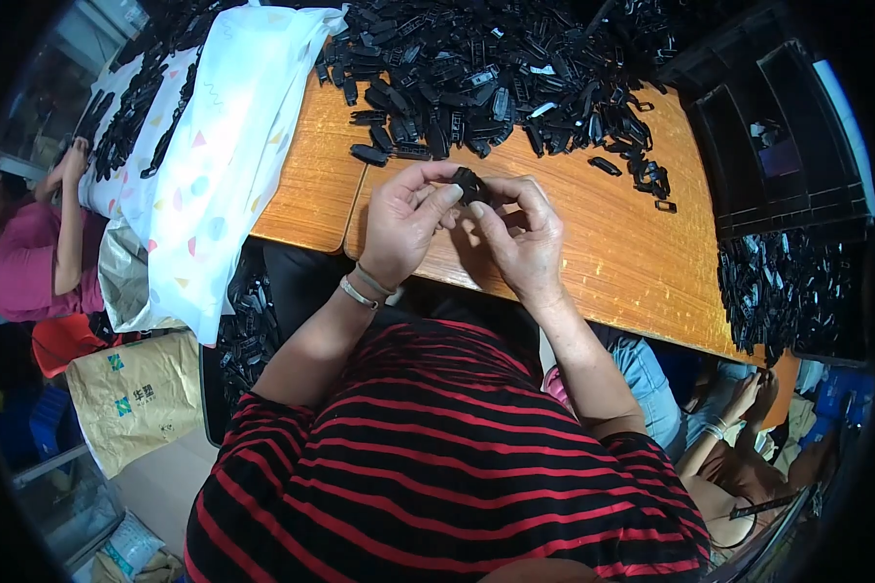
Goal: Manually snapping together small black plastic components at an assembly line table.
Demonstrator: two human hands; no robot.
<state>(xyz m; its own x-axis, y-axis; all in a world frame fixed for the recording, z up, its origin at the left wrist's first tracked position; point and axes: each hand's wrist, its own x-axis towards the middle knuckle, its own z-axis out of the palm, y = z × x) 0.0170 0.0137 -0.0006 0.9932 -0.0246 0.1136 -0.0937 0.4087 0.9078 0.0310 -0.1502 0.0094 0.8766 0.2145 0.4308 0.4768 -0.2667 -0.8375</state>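
Left hand (402,216) and right hand (527,233) pinch a black part (471,183); over left, I see a green-printed brown bag (138,403).

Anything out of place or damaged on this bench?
Minor only: one black frame-shaped piece sits apart, right of the main heap, and the wood-grain tabletop shows pale, scuff-like wear. Can't tell whether the held black part is damaged.

Inspector: Findings at centre?
Observer: Left hand (403,216) and right hand (527,231) hold one small black part (471,185) by the fingertips, above the wood-grain table (603,248).
Inspector: Surroundings?
Observer: Heap of black plastic pieces (457,83) beyond (a few lie apart, rightward); black crate (749,199) at right.
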